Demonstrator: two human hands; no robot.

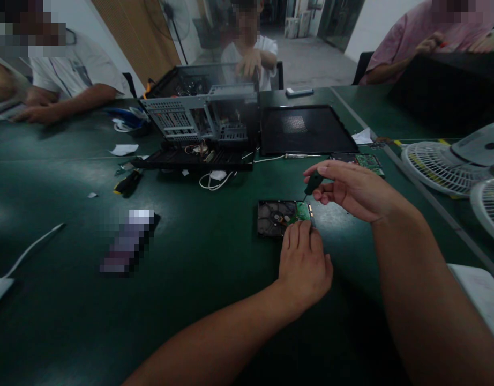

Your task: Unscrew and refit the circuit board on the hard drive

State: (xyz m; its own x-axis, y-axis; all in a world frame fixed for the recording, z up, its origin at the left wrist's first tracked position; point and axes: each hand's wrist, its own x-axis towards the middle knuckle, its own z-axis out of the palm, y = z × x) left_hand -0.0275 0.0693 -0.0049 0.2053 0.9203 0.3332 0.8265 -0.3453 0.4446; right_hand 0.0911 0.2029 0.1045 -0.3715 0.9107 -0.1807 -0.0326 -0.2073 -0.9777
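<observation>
Your right hand (353,190) pinches a small screwdriver (312,184), fingers closed on its handle, tip down at the hard drive (282,217). Your left hand (305,265) has fingers together, pressing the drive's near edge; it lies mid-table, toward the right. Keep the driver upright and the drive pinned. Beyond lie a loose circuit board (365,162), a black side panel (307,130) and an open computer case (202,112); nothing blocks you.

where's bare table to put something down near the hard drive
Bare table lies left of the hard drive, toward the blurred box. Behind the drive it is crowded: computer case, cables. The left hand steadies the drive; the right hand holds a screwdriver.
</observation>
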